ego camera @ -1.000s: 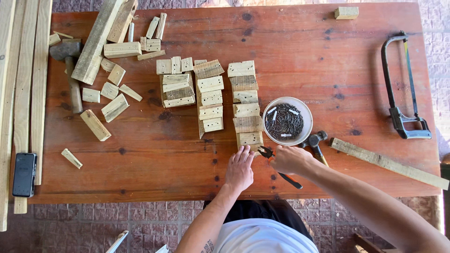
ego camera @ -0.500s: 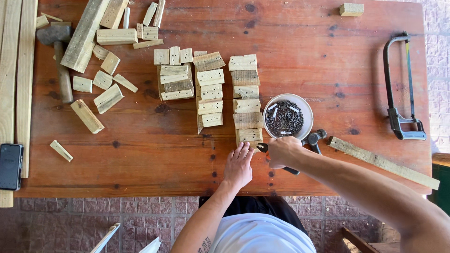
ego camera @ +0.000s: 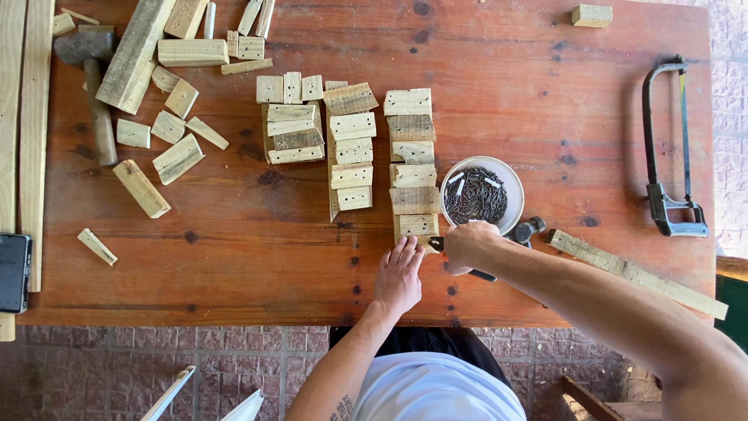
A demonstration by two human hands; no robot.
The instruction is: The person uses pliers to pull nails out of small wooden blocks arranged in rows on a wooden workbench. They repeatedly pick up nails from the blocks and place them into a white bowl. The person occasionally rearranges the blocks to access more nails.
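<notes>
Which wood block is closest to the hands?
The bottom block of the right-hand column, beside the bowl of nails. The left hand touches its lower edge.

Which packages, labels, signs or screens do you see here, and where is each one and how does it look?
Phone: at the left edge of the table, lying flat beside the long planks; a dark rectangle in a black case, its screen not lit.
Packages, labels, signs: none visible.
</notes>
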